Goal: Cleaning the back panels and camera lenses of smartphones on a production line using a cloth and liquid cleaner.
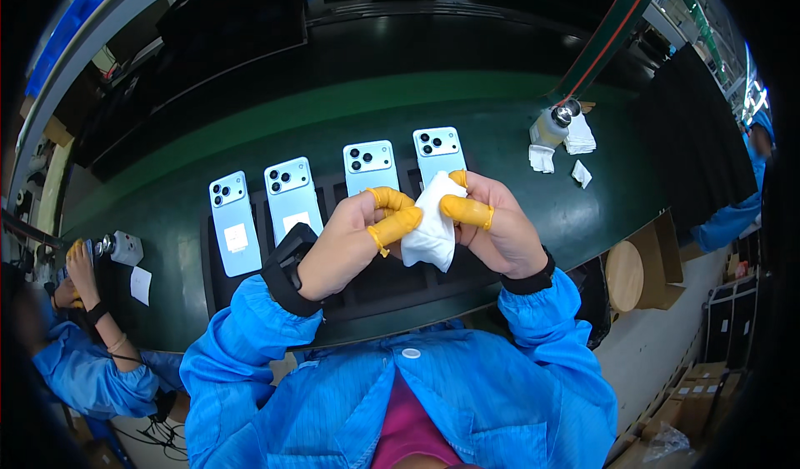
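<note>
My left hand (348, 242) and my right hand (506, 229) pinch a white cloth (431, 237) between them, with yellow finger cots on the gripping fingers. Whether anything lies inside the cloth is hidden. Behind and left of my hands, several light-blue phones lie camera side up in a dark tray (379, 304). The far-left phone (242, 257) and its neighbour (285, 200) each carry a pale label. Another phone (367, 179) is partly covered by my left hand. The rightmost phone (437, 160) sits just beyond the cloth.
On the green bench, a bottle (550, 127) stands at the right near a stack of white cloths (581, 135) and a small loose piece (582, 173). At the left, a co-worker's hand (82, 265) is near another bottle (125, 249). A cardboard box (662, 256) stands beyond the bench's right edge.
</note>
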